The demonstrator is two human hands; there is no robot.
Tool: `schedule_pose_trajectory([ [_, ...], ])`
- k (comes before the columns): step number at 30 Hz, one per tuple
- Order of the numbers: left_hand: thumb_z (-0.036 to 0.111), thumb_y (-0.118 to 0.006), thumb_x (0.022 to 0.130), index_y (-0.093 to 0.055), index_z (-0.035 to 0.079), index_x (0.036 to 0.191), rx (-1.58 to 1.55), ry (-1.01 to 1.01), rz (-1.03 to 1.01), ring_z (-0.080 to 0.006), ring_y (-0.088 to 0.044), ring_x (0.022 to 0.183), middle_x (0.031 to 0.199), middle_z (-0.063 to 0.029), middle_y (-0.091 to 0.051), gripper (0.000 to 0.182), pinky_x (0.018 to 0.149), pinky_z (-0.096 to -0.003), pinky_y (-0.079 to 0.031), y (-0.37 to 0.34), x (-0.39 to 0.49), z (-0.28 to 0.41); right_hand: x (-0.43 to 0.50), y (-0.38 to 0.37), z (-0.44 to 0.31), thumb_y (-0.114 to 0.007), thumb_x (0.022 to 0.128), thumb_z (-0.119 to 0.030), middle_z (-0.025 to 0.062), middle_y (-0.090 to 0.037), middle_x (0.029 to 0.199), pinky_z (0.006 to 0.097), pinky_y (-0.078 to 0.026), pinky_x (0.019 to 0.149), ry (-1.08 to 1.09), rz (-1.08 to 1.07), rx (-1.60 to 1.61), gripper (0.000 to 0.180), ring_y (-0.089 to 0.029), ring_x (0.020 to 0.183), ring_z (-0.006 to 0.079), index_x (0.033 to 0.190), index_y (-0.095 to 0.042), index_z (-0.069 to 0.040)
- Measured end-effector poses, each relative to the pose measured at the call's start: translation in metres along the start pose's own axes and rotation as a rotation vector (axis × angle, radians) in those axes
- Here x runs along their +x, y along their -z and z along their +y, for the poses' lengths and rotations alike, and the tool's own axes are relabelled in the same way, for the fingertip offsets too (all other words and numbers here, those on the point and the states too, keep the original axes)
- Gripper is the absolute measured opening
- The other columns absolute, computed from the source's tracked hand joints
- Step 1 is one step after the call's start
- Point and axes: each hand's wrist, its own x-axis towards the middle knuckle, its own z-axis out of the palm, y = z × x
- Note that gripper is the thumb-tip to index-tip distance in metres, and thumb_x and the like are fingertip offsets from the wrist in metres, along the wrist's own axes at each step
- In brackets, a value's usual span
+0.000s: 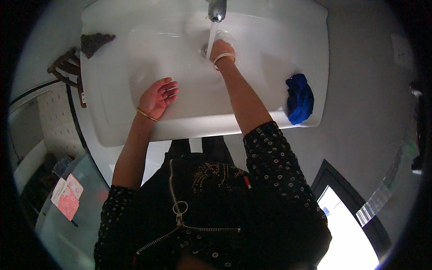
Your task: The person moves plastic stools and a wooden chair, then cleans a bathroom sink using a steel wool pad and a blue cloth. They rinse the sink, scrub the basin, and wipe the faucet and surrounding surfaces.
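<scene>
Water runs from a chrome faucet (217, 11) at the top into a white washbasin (189, 101). Beside the stream, just over the metal drain (204, 50), is my right hand (221, 50); its fingers point away from the camera and are hidden, so whether it holds anything does not show. A pale bangle circles that wrist. Nearer the front left, my left hand (158, 98) hovers with its palm turned up and fingers slightly bent, holding nothing, a thin gold-coloured bangle at its wrist. A crumpled blue cloth (299, 99) lies on the basin's right rim.
On the basin's back-left corner lies a dark, rough piece of material (96, 44). Brown curved objects (67, 69) stand beside the left rim. A pink-and-white patterned cloth (68, 199) is at the lower left. A dark-framed bright opening (344, 233) shows at the lower right.
</scene>
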Motion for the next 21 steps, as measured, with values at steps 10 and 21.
schedule_pose_trajectory([
  [10,0.025,-0.056,0.089,-0.061,0.008,0.104,0.014,-0.061,0.088,-0.023,-0.061,0.092,0.103,-0.0095,-0.065,0.023,0.082,-0.0367,-0.049,0.006,0.039,-0.014,0.046,-0.013,0.014,-0.066,0.077,-0.023,0.0168,-0.066,0.101,0.0366,-0.053,0.08,0.109,-0.073,-0.08,0.026,-0.064,0.097,0.0289,0.097,-0.066,-0.005],
  [21,0.026,-0.052,0.092,-0.058,0.009,0.113,0.026,-0.069,0.117,-0.0233,-0.06,0.097,0.108,-0.0086,-0.062,0.028,0.083,-0.0365,-0.049,-0.029,-0.021,-0.009,-0.072,0.069,0.034,-0.069,0.071,-0.039,0.0137,-0.065,0.103,0.0386,-0.051,0.079,0.168,0.1,0.308,0.048,-0.063,0.093,0.031,0.103,-0.063,-0.004],
])
